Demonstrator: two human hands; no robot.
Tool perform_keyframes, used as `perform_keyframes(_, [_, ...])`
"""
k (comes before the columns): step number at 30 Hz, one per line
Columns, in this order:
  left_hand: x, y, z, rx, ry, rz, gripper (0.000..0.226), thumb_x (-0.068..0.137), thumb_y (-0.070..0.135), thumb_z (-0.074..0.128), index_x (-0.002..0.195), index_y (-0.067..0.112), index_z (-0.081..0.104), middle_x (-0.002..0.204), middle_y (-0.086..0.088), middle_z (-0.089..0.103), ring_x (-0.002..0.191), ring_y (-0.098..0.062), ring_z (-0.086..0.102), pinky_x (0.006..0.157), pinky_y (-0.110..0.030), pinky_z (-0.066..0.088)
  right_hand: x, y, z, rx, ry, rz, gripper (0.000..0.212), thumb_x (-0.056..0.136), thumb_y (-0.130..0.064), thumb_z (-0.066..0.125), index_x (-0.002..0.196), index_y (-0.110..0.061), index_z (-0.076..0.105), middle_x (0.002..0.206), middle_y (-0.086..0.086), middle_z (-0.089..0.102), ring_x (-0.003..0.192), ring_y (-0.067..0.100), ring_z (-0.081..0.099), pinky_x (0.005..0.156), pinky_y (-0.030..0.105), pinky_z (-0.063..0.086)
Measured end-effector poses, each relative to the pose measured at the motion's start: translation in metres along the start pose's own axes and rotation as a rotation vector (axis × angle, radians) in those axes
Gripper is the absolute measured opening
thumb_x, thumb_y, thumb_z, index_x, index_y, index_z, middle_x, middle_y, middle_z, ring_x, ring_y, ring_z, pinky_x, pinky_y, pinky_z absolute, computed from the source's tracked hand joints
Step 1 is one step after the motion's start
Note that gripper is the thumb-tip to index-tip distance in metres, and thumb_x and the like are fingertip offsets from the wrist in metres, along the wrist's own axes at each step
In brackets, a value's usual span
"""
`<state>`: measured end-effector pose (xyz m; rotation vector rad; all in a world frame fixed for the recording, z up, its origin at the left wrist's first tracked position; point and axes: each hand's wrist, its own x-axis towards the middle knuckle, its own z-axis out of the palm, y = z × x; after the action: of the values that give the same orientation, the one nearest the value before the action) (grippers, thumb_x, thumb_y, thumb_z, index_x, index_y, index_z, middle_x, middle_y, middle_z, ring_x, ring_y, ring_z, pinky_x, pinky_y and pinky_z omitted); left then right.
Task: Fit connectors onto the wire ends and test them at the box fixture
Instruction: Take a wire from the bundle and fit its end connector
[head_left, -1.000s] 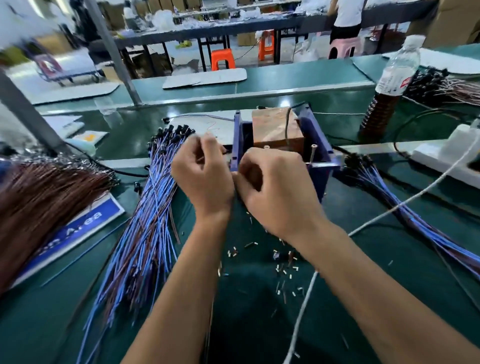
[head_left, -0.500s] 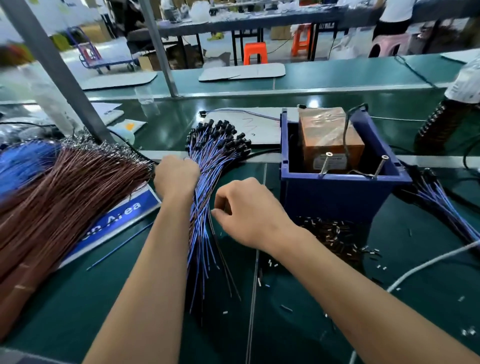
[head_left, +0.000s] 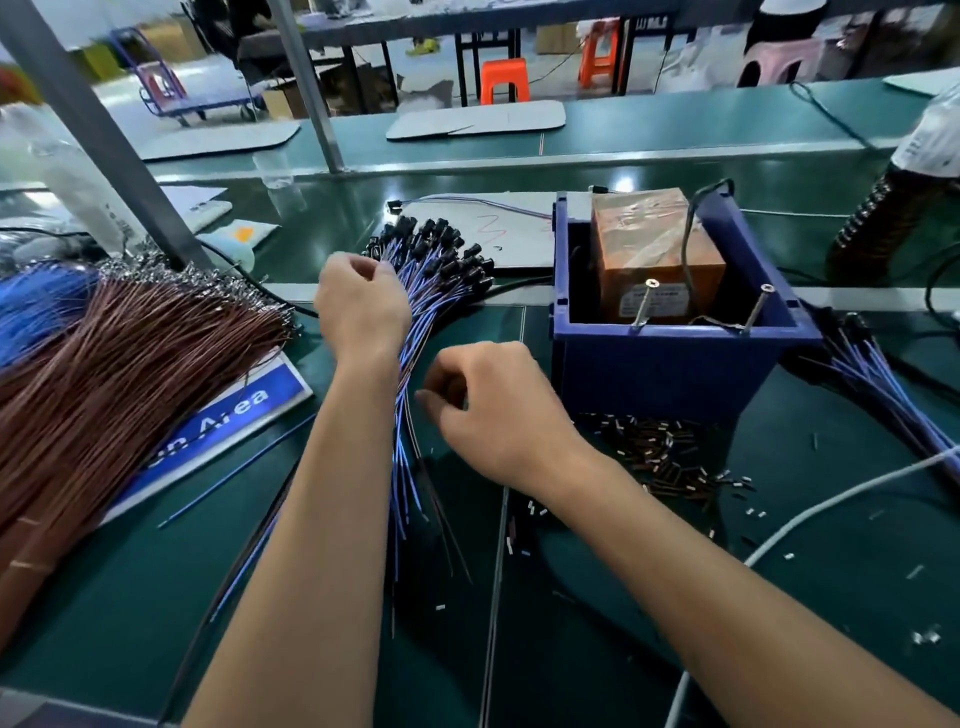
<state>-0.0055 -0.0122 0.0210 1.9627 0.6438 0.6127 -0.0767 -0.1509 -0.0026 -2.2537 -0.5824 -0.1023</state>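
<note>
A fanned bundle of blue wires (head_left: 415, 332) with black connectors at its far end lies on the green bench. My left hand (head_left: 361, 306) is raised over the bundle's upper part, fingers curled and pinching a wire near the connectors. My right hand (head_left: 493, 410) hovers beside the bundle's middle, fingers curled, thumb tip close to the wires; what lies between its fingers is hidden. The blue box fixture (head_left: 670, 358) stands right of my hands, with an orange block and two metal pins inside. A pile of small loose connectors (head_left: 654, 452) lies in front of the box.
A thick bundle of brown wires (head_left: 114, 374) lies at left over a blue sign (head_left: 228, 421). More blue wires (head_left: 883, 384) lie right of the box. A white cable (head_left: 810, 514) crosses the front right. A grey post (head_left: 93, 130) rises at back left.
Both hands left the box fixture and moved left to the blue wire bundle. My left hand has since lifted off the bundle with its fingers pinched.
</note>
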Motion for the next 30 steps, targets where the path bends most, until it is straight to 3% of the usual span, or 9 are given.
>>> perform_keyframes(3, [-0.022,0.038,-0.009,-0.593,-0.181,-0.075,0.016,0.108,0.014,0.045,0.092,0.015,0.05,0.069,0.002,0.062,0.052,-0.011,0.048,0.052,-0.029,0.043,-0.006,-0.006,-0.005,0.073,0.311,-0.063,0.012,0.1,-0.022,0.065,0.104,-0.012,0.071,0.097,0.003,0.069,0.086,0.02,0.062,0.079,0.039,0.053])
perform_keyframes(5, [-0.037,0.065,-0.019,-1.051,-0.442,-0.166,0.033,0.109,0.014,0.039,0.076,0.014,0.046,0.056,0.003,0.046,0.039,-0.008,0.032,0.038,-0.023,0.029,-0.01,-0.016,-0.011,0.128,0.476,-0.113,0.025,0.106,-0.022,0.057,0.123,-0.005,0.063,0.113,0.009,0.064,0.103,0.024,0.059,0.089,0.04,0.049])
perform_keyframes(8, [-0.051,0.091,-0.027,-1.633,-0.744,-0.246,0.047,0.109,0.012,0.031,0.063,0.012,0.04,0.05,0.002,0.036,0.033,-0.01,0.027,0.032,-0.022,0.023,-0.013,-0.031,-0.027,0.36,0.528,-0.14,0.029,0.109,-0.02,0.051,0.129,0.0,0.056,0.11,0.009,0.068,0.102,0.023,0.065,0.088,0.043,0.051])
perform_keyframes(13, [-0.064,0.102,-0.027,-1.984,-0.759,-0.276,0.038,0.108,0.011,0.028,0.071,0.014,0.036,0.053,0.0,0.032,0.047,-0.008,0.013,0.043,-0.021,0.01,-0.019,-0.022,-0.075,0.583,0.523,-0.165,0.008,0.103,-0.012,0.065,0.101,-0.006,0.07,0.075,0.002,0.072,0.06,0.013,0.066,0.059,0.04,0.057])
perform_keyframes(17, [-0.067,0.095,-0.029,-1.929,-0.729,-0.209,0.035,0.108,0.012,0.028,0.074,0.014,0.038,0.052,0.001,0.032,0.049,-0.008,0.012,0.044,-0.022,0.009,-0.032,0.007,-0.12,0.492,0.355,-0.196,0.003,0.096,-0.009,0.074,0.093,-0.008,0.075,0.072,-0.001,0.074,0.052,0.003,0.062,0.054,0.012,0.046])
perform_keyframes(21, [-0.067,0.079,-0.036,-1.787,-0.837,-0.085,0.034,0.111,0.018,0.027,0.081,0.012,0.041,0.058,0.003,0.026,0.048,-0.008,0.008,0.044,-0.021,0.003,-0.059,0.041,-0.147,0.269,0.311,-0.232,0.006,0.092,-0.013,0.079,0.091,-0.008,0.078,0.072,-0.003,0.075,0.059,0.007,0.067,0.061,0.014,0.048])
perform_keyframes(24, [-0.078,0.057,-0.029,-1.34,-0.997,0.097,0.029,0.11,0.027,0.022,0.09,0.018,0.041,0.06,0.007,0.04,0.049,-0.006,0.007,0.043,-0.02,0.003,-0.072,0.061,-0.147,0.063,0.373,-0.247,0.012,0.092,-0.021,0.08,0.086,-0.011,0.079,0.069,-0.008,0.072,0.06,0.008,0.066,0.062,0.016,0.048])
perform_keyframes(27, [-0.102,0.036,-0.01,-0.92,-1.209,0.244,0.019,0.103,0.032,0.035,0.092,0.018,0.044,0.068,0.003,0.056,0.045,-0.006,0.016,0.042,-0.019,0.01,-0.08,0.077,-0.143,-0.013,0.423,-0.242,0.012,0.093,-0.021,0.08,0.085,-0.011,0.079,0.07,-0.011,0.071,0.061,0.005,0.064,0.063,0.011,0.044])
perform_keyframes(30, [-0.135,0.021,0.023,-0.647,-1.126,0.372,0.02,0.105,0.023,0.046,0.089,0.014,0.053,0.073,-0.007,0.061,0.044,-0.01,0.029,0.043,-0.02,0.023,-0.085,0.091,-0.138,-0.014,0.418,-0.207,0.011,0.092,-0.02,0.08,0.085,-0.011,0.079,0.071,-0.014,0.069,0.062,0.001,0.062,0.065,0.012,0.043])
